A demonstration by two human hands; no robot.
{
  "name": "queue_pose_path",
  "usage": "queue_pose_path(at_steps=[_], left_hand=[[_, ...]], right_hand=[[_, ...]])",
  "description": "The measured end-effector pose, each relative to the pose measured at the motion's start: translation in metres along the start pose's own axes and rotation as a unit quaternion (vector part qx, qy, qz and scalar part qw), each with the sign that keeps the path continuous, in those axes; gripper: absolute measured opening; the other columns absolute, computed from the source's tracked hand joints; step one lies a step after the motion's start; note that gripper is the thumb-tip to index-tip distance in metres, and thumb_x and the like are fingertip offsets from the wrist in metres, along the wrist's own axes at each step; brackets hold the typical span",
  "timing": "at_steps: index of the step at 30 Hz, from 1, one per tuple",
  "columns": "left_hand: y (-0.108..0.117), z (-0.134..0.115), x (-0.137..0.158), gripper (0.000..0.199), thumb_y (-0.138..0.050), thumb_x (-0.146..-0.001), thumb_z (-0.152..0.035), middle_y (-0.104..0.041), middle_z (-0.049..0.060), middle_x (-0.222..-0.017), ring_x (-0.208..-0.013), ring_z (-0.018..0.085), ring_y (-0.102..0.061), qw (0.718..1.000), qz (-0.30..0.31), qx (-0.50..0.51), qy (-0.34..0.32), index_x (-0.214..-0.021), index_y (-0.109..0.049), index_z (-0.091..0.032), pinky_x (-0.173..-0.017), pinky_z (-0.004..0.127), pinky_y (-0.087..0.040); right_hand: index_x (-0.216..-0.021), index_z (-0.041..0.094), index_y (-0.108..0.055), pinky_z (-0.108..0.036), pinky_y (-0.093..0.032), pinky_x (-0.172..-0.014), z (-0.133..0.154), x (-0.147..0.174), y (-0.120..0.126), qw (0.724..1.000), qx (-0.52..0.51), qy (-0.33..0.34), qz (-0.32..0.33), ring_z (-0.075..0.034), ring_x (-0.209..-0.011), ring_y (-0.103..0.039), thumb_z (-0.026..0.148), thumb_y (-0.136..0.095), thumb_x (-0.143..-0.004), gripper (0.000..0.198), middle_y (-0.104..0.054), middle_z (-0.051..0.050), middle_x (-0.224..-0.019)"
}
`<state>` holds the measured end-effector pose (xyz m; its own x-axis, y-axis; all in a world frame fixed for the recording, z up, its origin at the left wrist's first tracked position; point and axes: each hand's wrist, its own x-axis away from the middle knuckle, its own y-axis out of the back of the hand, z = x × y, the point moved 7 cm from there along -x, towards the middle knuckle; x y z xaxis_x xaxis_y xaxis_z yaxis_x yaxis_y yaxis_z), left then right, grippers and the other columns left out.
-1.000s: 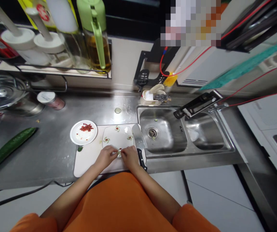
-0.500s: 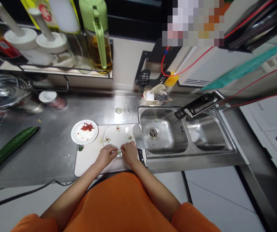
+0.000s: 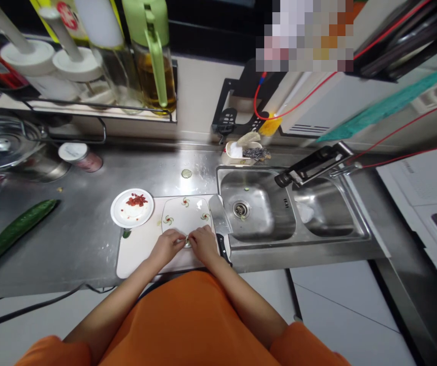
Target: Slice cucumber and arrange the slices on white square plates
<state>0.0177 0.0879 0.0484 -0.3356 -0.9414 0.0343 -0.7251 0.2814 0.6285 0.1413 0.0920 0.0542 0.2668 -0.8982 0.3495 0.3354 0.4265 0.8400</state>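
My left hand [image 3: 170,244] and my right hand [image 3: 204,245] meet over the near edge of a white squarish plate [image 3: 185,221], fingertips pinched close together. Whatever they hold is too small to make out. Green pinwheel shapes [image 3: 168,220] with red centres lie toward the plate's sides and far edge. Under that plate is a white cutting board [image 3: 136,256]. A cleaver [image 3: 221,216] with a black handle lies along the right side, close to my right hand. To the left, a round white plate [image 3: 116,209] bears small red pieces [image 3: 137,199].
A cucumber [image 3: 12,234] lies on the steel counter at left, near a lidded pot [image 3: 47,165] and a small can [image 3: 81,156]. At right is a double sink [image 3: 264,203]. Above, a rack [image 3: 146,116] holds an oil bottle [image 3: 153,76] and jars.
My fingertips have shifted slightly over the near edge of the plate, covering more of the pinwheel shape there. The rest of the scene has only shifted slightly with the camera.
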Motion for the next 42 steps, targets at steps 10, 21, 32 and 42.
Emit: queue_pose_path(at_steps=[10, 21, 32, 42], left_hand=[[-0.005, 0.003, 0.002, 0.012, -0.057, -0.079, -0.020, -0.063, 0.003, -0.075, -0.077, 0.015, -0.057, 1.000, 0.013, -0.027, 0.000, -0.075, -0.069, -0.019, -0.074, 0.028, -0.045], [-0.013, 0.005, -0.001, 0.015, -0.056, -0.081, -0.021, -0.061, 0.004, -0.073, -0.077, 0.016, -0.055, 0.996, 0.044, -0.074, -0.014, -0.074, -0.069, -0.019, -0.074, 0.028, -0.043], [-0.009, 0.002, -0.001, 0.015, -0.056, -0.080, -0.021, -0.062, 0.004, -0.073, -0.076, 0.015, -0.056, 0.998, 0.042, -0.042, 0.005, -0.075, -0.070, -0.020, -0.073, 0.027, -0.043], [-0.007, 0.003, -0.001, 0.014, -0.057, -0.079, -0.022, -0.063, 0.004, -0.076, -0.077, 0.015, -0.057, 0.999, 0.035, -0.032, 0.009, -0.078, -0.070, -0.020, -0.073, 0.027, -0.044]], right_hand=[[-0.086, 0.022, -0.069, -0.029, -0.028, -0.070, 0.004, 0.000, -0.002, 1.000, -0.003, 0.009, 0.007, -0.019, -0.091, -0.044, 0.028, -0.048, -0.089, 0.022, -0.064, -0.005, -0.089], [-0.084, 0.023, -0.068, -0.029, -0.026, -0.066, 0.001, 0.000, -0.005, 1.000, 0.006, -0.002, 0.006, -0.020, -0.091, -0.044, 0.028, -0.047, -0.089, 0.023, -0.065, -0.003, -0.089], [-0.085, 0.024, -0.068, -0.029, -0.026, -0.066, -0.001, 0.000, -0.004, 1.000, 0.002, -0.008, 0.002, -0.020, -0.093, -0.045, 0.030, -0.048, -0.088, 0.021, -0.065, -0.003, -0.089], [-0.085, 0.023, -0.069, -0.027, -0.028, -0.074, -0.006, 0.000, -0.003, 1.000, 0.000, 0.009, -0.019, -0.017, -0.086, -0.048, 0.028, -0.048, -0.088, 0.022, -0.066, -0.002, -0.086]])
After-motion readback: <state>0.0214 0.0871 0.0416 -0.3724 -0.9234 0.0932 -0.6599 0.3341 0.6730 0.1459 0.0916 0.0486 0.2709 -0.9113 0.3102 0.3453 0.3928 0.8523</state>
